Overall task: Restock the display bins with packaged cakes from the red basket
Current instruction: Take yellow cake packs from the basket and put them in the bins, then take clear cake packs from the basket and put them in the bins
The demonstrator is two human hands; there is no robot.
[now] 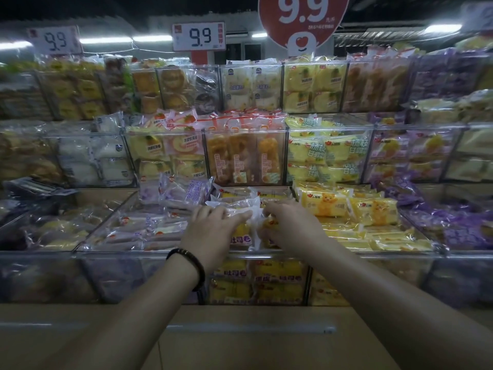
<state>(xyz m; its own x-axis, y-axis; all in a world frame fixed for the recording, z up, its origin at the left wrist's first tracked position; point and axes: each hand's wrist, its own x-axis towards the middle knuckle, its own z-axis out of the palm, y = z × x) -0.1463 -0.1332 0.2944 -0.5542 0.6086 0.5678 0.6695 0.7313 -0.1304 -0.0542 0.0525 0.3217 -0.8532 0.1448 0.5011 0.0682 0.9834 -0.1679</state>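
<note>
- While we restock, display bins (245, 130) rise in three tiers; the red basket is out of view.
- Packaged cakes (238, 232) lie in the front bin at 6 o'clock: light, soft, crushable, slick film; we would hold the sealed ends.
- Left grip (213, 231) lies fairly flat on one packet; right grip (290, 225), at its 3 o'clock, curls round another.
- Fingertips hide among wrappers.

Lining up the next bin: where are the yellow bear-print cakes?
Head view: the yellow bear-print cakes lie in the front-row bin just right of the right hand, with purple packs beyond.
</note>
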